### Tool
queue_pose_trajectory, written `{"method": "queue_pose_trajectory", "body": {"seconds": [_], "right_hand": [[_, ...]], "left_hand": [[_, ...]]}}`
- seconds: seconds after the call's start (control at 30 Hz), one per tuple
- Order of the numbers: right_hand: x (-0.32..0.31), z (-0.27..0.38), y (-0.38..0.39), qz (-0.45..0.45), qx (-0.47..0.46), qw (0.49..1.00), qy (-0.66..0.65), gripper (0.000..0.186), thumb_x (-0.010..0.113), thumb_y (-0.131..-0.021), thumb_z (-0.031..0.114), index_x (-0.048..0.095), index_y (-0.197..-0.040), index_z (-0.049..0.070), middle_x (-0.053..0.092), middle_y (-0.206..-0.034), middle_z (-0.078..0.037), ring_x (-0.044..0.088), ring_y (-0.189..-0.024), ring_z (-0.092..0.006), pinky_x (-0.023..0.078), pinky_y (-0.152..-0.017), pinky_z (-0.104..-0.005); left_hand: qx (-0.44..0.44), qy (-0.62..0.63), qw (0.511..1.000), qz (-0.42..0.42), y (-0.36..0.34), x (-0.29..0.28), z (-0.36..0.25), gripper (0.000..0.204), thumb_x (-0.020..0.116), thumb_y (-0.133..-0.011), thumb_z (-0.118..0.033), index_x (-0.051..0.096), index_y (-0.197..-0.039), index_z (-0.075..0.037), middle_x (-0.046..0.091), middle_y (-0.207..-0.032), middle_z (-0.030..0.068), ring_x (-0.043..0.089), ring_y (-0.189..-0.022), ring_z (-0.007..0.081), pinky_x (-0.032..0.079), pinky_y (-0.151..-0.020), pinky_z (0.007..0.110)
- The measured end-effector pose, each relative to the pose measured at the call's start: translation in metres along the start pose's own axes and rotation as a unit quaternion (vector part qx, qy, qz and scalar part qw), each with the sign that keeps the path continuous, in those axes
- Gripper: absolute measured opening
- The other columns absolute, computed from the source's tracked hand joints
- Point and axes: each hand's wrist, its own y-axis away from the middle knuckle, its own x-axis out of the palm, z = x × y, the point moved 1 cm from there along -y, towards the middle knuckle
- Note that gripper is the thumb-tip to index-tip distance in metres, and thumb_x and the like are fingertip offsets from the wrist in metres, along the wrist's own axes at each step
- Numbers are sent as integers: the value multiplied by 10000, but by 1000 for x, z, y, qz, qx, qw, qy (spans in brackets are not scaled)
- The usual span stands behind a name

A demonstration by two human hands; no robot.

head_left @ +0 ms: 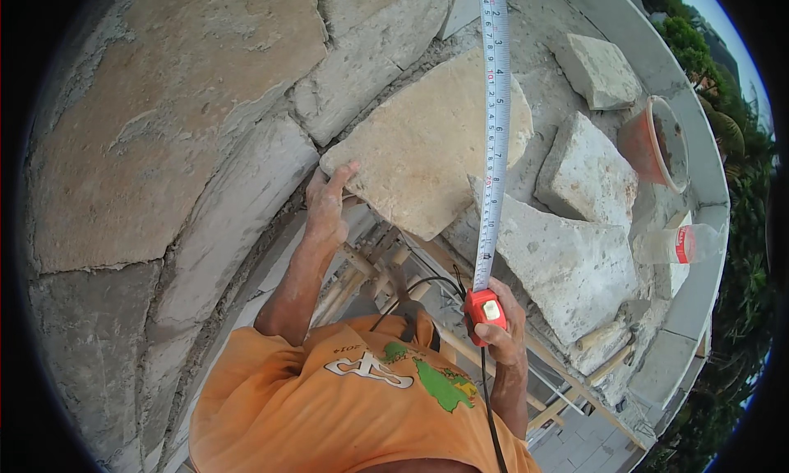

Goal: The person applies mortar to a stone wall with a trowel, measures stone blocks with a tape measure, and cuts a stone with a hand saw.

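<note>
My right hand is wrapped round a red tape measure in front of my chest. Its pulled-out blade runs away from me, passing over the right part of a flat, beige, rough-edged stone slab. Whether the blade touches the slab I cannot tell. My left hand grips the slab's near left corner, with one finger lying on the top face and the others partly hidden at the edge. A second, whitish stone slab lies just right of the blade, beyond my right hand.
Set stone slabs cover the left side. Farther right lie stone blocks, an orange bucket, a clear plastic bottle and a wooden-handled tool. A curved low wall borders them. Wooden scaffold poles show below me.
</note>
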Motion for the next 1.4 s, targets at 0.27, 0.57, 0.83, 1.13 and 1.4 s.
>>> {"method": "queue_pose_trajectory", "body": {"seconds": [0.27, 0.57, 0.83, 1.13, 1.4], "right_hand": [[-16, 5, -19, 31, -3, 997, 65, 818, 813, -676, 342, 530, -1353, -20, 597, -1177, -108, 592, -987, -183, 491, -856, -318], [-39, 25, 21, -3, -117, 992, 42, 888, 833, -653, 421, 527, -1356, -26, 597, -1278, -156, 583, -1178, -260, 438, -1013, -376], [-87, -1, 129, -261, -197, 944, -38, 954, 796, -604, 529, 536, -1266, -107, 625, -1062, -183, 660, -860, -250, 537, -733, -330], [-140, -42, 165, -460, -238, 841, -156, 900, 772, -636, 456, 428, -1275, -77, 644, -959, -169, 699, -787, -302, 384, -1129, -530], [-144, -54, 122, -393, -215, 869, -210, 900, 775, -636, 422, 425, -1290, -86, 626, -978, -177, 680, -786, -291, 589, -822, -417]], "left_hand": [[-8, 51, 999, -8, -3, 1, 11, 653, 723, -864, -300, 468, -1370, 25, 538, -1328, 147, 567, -1164, 270, 480, -963, 441], [340, -327, 880, 46, 93, 16, -18, 732, 611, -937, -310, 288, -1463, 83, 399, -1472, 238, 474, -1288, 305, 411, -1036, 448], [-134, -54, 933, 329, 110, 131, 14, 640, 606, -962, -317, 345, -1450, 4, 486, -1376, 150, 447, -1297, 283, 344, -1108, 473], [-104, 16, 969, 223, 118, 144, 63, 633, 689, -916, -299, 383, -1427, -85, 474, -1393, 81, 428, -1318, 246, 337, -1099, 500], [-184, 90, 948, 242, 104, 164, 78, 591, 685, -895, -273, 433, -1387, -63, 537, -1335, 88, 509, -1253, 245, 396, -1083, 459]]}}
